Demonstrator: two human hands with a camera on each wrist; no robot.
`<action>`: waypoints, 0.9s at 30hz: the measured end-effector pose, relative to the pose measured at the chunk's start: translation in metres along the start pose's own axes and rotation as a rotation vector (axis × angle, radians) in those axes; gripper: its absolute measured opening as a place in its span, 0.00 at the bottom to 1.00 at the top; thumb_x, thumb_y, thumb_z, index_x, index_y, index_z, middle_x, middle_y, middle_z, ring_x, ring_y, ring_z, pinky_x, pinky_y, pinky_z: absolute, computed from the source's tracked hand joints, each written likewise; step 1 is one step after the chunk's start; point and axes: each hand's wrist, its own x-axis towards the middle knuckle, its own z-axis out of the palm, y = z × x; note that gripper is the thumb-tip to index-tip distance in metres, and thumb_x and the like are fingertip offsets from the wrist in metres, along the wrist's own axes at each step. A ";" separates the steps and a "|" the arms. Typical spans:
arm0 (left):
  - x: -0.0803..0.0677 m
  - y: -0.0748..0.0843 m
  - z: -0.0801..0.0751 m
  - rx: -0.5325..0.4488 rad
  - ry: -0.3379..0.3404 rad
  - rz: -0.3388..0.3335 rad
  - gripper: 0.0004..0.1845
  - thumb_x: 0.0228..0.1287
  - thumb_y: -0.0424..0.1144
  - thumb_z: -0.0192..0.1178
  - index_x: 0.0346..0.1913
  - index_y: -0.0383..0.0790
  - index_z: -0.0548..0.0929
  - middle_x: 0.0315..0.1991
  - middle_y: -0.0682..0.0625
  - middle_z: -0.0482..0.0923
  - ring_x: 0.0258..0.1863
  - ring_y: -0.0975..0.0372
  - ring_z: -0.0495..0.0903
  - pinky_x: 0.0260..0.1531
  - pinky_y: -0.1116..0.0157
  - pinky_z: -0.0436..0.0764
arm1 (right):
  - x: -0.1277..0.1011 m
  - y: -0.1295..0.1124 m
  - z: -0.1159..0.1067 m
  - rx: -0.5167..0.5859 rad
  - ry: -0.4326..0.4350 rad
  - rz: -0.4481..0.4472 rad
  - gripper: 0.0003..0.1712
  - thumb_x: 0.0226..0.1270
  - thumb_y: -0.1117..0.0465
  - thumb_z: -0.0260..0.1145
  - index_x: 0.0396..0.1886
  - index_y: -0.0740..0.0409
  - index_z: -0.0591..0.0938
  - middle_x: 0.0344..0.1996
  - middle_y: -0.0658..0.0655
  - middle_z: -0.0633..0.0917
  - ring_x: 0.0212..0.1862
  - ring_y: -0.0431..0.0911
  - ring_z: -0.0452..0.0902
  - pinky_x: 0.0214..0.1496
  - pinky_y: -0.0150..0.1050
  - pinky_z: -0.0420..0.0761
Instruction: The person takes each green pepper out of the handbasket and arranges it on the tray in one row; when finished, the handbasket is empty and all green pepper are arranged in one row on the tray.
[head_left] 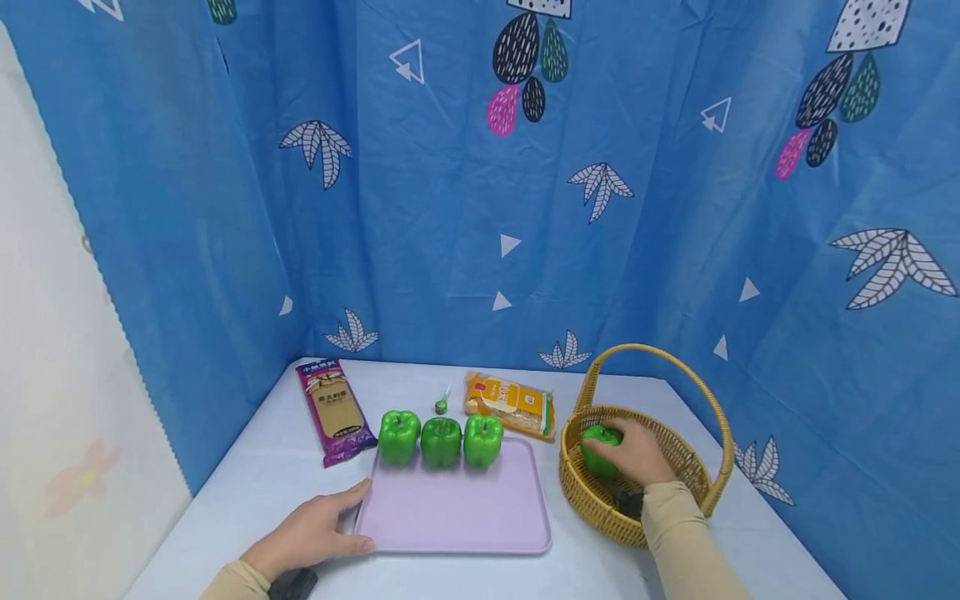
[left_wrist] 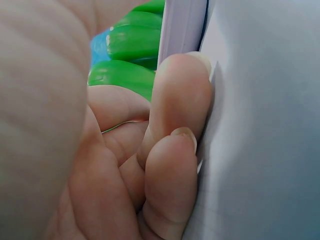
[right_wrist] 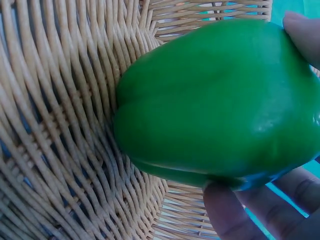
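Observation:
In the basket (head_left: pixel 600 510), my right hand (head_left: pixel 637 454) grips a green bell pepper (right_wrist: pixel 210 105), thumb on one side and fingers on the other. The pepper's lower end is against the woven wicker in the right wrist view. My left hand (head_left: pixel 318 529) lies at the left edge of a lilac tray (head_left: pixel 457 512), thumb and forefinger spread apart and touching its side. Its other fingers (left_wrist: pixel 172 185) rest on the table beside the tray rim. Three more green bell peppers (head_left: pixel 441 442) stand in a row along the tray's far edge.
A purple pack of noodles (head_left: pixel 335 408) lies at the back left. Behind the peppers are a small green-and-clear item (head_left: pixel 441 405) and an orange food packet (head_left: pixel 510 404). The basket's tall handle (head_left: pixel 708 396) arches over it. Blue curtains (head_left: pixel 450 208) hang behind the table.

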 end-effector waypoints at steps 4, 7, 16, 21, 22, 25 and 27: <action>-0.001 0.000 0.000 -0.024 0.004 0.005 0.52 0.47 0.66 0.62 0.69 0.36 0.60 0.26 0.57 0.71 0.11 0.70 0.63 0.27 0.70 0.68 | 0.000 0.000 0.001 0.007 -0.007 -0.012 0.40 0.51 0.35 0.66 0.56 0.57 0.77 0.47 0.59 0.79 0.42 0.49 0.74 0.35 0.42 0.74; -0.001 0.000 0.000 -0.041 -0.001 0.003 0.52 0.47 0.65 0.63 0.69 0.35 0.60 0.21 0.57 0.66 0.11 0.70 0.63 0.23 0.70 0.67 | 0.001 -0.001 0.001 0.016 -0.002 -0.002 0.39 0.51 0.36 0.67 0.57 0.57 0.77 0.47 0.59 0.79 0.41 0.49 0.74 0.34 0.42 0.74; 0.000 -0.003 0.002 -0.017 0.002 -0.006 0.52 0.47 0.67 0.61 0.69 0.36 0.60 0.30 0.52 0.76 0.11 0.70 0.62 0.28 0.68 0.71 | 0.005 -0.014 -0.014 0.142 0.071 -0.073 0.39 0.53 0.35 0.64 0.59 0.54 0.74 0.50 0.59 0.76 0.46 0.52 0.75 0.39 0.45 0.77; -0.002 -0.002 0.003 -0.005 -0.009 -0.019 0.53 0.46 0.68 0.61 0.69 0.36 0.60 0.24 0.57 0.71 0.11 0.70 0.63 0.30 0.68 0.71 | 0.004 -0.054 -0.026 0.298 0.064 -0.182 0.36 0.54 0.36 0.65 0.60 0.48 0.74 0.52 0.55 0.74 0.44 0.52 0.77 0.35 0.41 0.79; -0.002 -0.002 0.003 0.002 -0.003 -0.014 0.53 0.46 0.68 0.61 0.69 0.36 0.61 0.25 0.58 0.71 0.11 0.70 0.62 0.32 0.68 0.71 | 0.004 -0.064 -0.026 0.323 0.051 -0.203 0.36 0.53 0.37 0.66 0.60 0.48 0.74 0.52 0.55 0.75 0.44 0.52 0.77 0.34 0.40 0.79; -0.002 -0.001 0.001 -0.003 0.009 0.004 0.52 0.47 0.67 0.62 0.68 0.35 0.61 0.21 0.59 0.69 0.11 0.70 0.62 0.30 0.69 0.70 | 0.006 -0.087 -0.018 0.343 -0.007 -0.258 0.35 0.53 0.39 0.67 0.59 0.48 0.75 0.53 0.52 0.76 0.44 0.49 0.77 0.35 0.38 0.79; 0.000 0.000 0.001 -0.009 0.010 0.016 0.52 0.47 0.66 0.62 0.68 0.35 0.61 0.17 0.60 0.65 0.10 0.71 0.61 0.28 0.69 0.69 | 0.007 -0.096 -0.008 0.315 -0.056 -0.266 0.35 0.53 0.39 0.67 0.59 0.48 0.75 0.52 0.51 0.76 0.44 0.46 0.77 0.36 0.38 0.79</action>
